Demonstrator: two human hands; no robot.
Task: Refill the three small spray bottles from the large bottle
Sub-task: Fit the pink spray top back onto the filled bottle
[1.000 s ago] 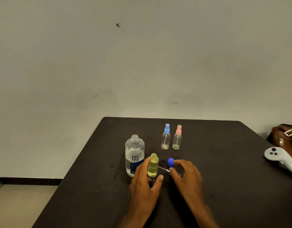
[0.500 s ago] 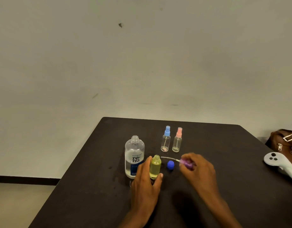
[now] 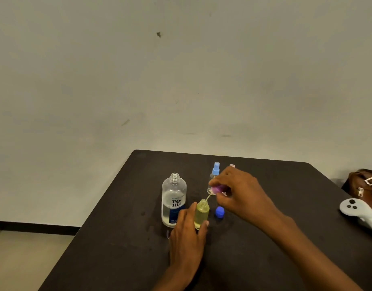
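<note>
Lifted from the tabletop since half a second ago, the right hand (image 3: 241, 192) now hangs above and just beyond the yellow spray bottle (image 3: 201, 213), at about its one o'clock. Its fingertips pinch the purple spray head (image 3: 219, 189), and the thin dip tube (image 3: 208, 197), which earlier lay almost level, slants down toward seven o'clock with its tip at the bottle's open mouth. Whether the tip is already inside, I cannot tell.

The left hand (image 3: 187, 234) has not shifted: thumb on one side and fingers on the other curl round the lower half of the yellow bottle, which stands upright on the dark table (image 3: 122, 238) and is filled nearly to the shoulder.

At the yellow bottle's nine o'clock, just beside it, stands the large bottle (image 3: 174, 198), uncapped, clear liquid reaching a little over half its height. The blue cap (image 3: 219, 212) rests on the table at three o'clock of the yellow bottle, where it was before.

Farther off at one o'clock, the blue-topped spray bottle (image 3: 215, 171) stands upright, partly behind the right hand's fingers. Of the pink-topped spray bottle (image 3: 232, 165) only the very top shows above the knuckles.

Well apart at three o'clock, by the table's edge, lie a white controller (image 3: 357, 211) and a brown bag (image 3: 365, 181).
</note>
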